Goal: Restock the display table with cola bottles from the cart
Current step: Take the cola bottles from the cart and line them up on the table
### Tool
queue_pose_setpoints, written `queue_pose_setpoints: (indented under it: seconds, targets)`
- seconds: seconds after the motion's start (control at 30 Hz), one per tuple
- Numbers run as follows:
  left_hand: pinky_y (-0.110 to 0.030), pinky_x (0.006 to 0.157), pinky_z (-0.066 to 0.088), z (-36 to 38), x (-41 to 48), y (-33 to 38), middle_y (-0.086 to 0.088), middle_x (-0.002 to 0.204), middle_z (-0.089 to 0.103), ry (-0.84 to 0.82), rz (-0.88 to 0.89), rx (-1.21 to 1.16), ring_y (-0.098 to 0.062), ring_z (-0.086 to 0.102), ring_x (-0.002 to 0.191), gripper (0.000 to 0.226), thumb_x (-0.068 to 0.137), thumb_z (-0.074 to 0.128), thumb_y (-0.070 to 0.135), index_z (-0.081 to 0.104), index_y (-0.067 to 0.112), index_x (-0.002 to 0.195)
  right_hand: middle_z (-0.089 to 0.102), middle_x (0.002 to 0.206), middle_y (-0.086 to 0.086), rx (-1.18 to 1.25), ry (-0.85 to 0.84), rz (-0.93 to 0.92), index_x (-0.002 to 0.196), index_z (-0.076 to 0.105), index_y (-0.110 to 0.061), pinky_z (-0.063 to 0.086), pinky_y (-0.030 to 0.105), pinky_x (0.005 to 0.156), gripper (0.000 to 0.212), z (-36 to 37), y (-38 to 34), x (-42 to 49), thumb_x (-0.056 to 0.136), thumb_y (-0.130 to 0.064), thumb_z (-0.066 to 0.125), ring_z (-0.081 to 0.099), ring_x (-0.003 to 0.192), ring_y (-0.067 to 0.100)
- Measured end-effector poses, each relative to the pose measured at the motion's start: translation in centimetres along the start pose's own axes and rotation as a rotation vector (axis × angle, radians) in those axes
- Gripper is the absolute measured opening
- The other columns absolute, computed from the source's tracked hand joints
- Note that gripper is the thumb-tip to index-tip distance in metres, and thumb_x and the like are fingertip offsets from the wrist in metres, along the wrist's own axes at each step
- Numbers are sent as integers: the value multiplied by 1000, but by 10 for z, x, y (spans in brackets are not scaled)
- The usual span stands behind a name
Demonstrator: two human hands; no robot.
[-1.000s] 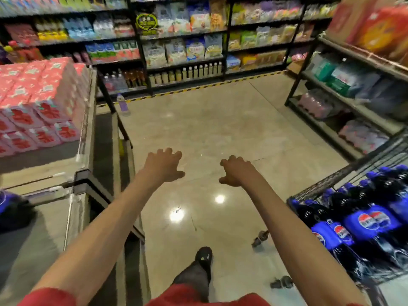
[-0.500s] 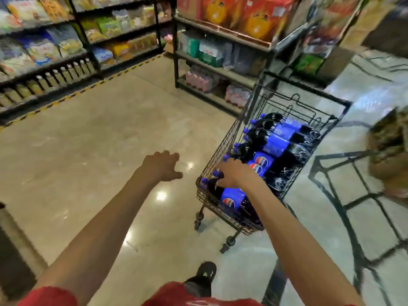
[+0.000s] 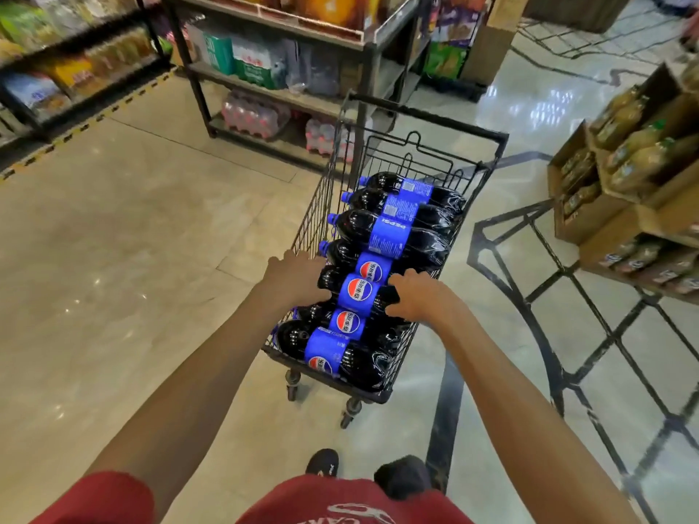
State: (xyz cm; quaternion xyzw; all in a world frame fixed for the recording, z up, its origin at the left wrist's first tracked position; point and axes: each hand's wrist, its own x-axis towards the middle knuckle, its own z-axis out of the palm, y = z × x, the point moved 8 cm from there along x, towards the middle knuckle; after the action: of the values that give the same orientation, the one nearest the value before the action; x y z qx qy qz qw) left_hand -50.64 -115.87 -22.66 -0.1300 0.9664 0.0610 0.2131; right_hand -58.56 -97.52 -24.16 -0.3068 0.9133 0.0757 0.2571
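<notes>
A black wire cart [image 3: 490, 165] stands on the floor in front of me, filled with several large cola bottles lying on their sides, dark with blue labels. Both my hands are down in the cart on one cola bottle [image 3: 359, 291] in the near half of the row. My left hand [image 3: 293, 278] curls over its neck end, at the cart's left wall. My right hand [image 3: 420, 296] grips its base end. The bottle still lies among the others. The display table is out of view.
A metal shelf rack [image 3: 363, 43] with shrink-wrapped bottle packs [image 3: 254, 114] stands just behind the cart. Cardboard boxes of yellow drink bottles [image 3: 628, 153] are stacked at the right. Open tiled floor lies to the left. My feet [image 3: 322, 462] are below the cart.
My view has swung right from the display table to the cart. Both hands, empty in the air before, have come down onto one cola bottle in the cart.
</notes>
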Motion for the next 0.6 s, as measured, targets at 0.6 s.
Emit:
queue_pose_setpoints:
  seconds: [0.6]
  targets:
    - [-41,90,49,-18,123,131,-8,135,53,-50,-255,-102,-30,54,121,60,95,57,57,43,23,142,48,137,16,-83,-33,-303,140,47,-12,47,47,96,55,-39,168,103,95,-40,63,51,125,39]
